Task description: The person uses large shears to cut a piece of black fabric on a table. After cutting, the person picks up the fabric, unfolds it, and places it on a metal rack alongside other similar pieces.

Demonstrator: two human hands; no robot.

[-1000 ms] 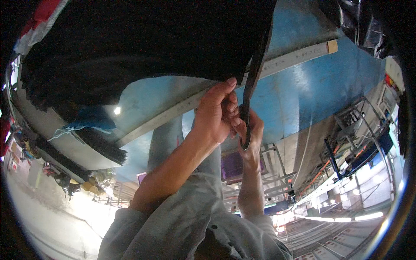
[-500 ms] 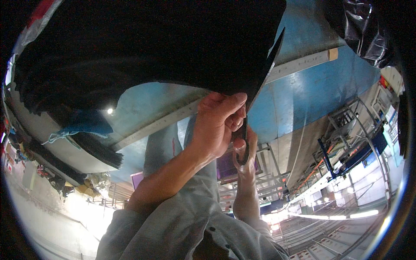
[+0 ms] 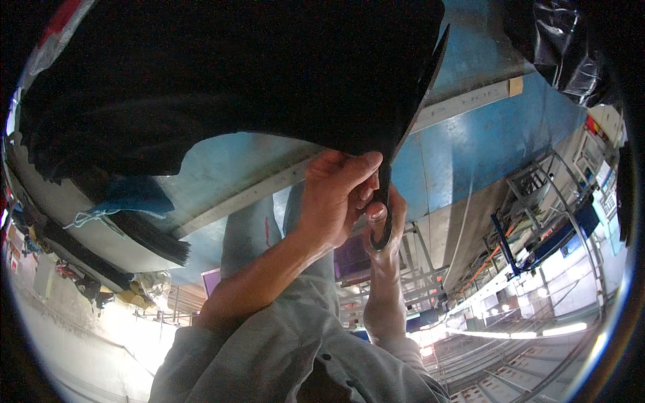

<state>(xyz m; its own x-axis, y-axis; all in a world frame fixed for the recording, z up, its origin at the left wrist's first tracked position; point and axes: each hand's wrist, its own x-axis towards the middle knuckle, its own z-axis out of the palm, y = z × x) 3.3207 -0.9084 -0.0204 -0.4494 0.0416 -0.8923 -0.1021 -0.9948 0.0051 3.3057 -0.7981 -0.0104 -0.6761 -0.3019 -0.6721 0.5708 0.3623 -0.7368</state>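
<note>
A large black cloth (image 3: 255, 74) spreads over the upper part of the view and droops toward me. My left hand (image 3: 330, 201) is closed, thumb and fingers pinching the cloth's near edge. Just right of it, my right hand (image 3: 396, 218) is wrapped round the dark handle of what look like long shears (image 3: 385, 185), its thumb through the loop. A dark pointed blade runs up along the cloth's right side. Shadow and the black cloth hide most of the blades and how far they are apart.
Beneath the cloth lies a blue tabletop (image 3: 497, 134), crossed by a long metal ruler (image 3: 463, 107). Shiny black plastic (image 3: 561, 50) sits at the upper right. Dark material (image 3: 144, 232) with a pale blue cord (image 3: 91, 218) lies at left. A metal-framed rack (image 3: 544, 215) stands to the right.
The left hand and the pinched cloth edge have come slightly toward me. The right hand has shifted a little, and the dark blade tip now points slightly farther up and right.
</note>
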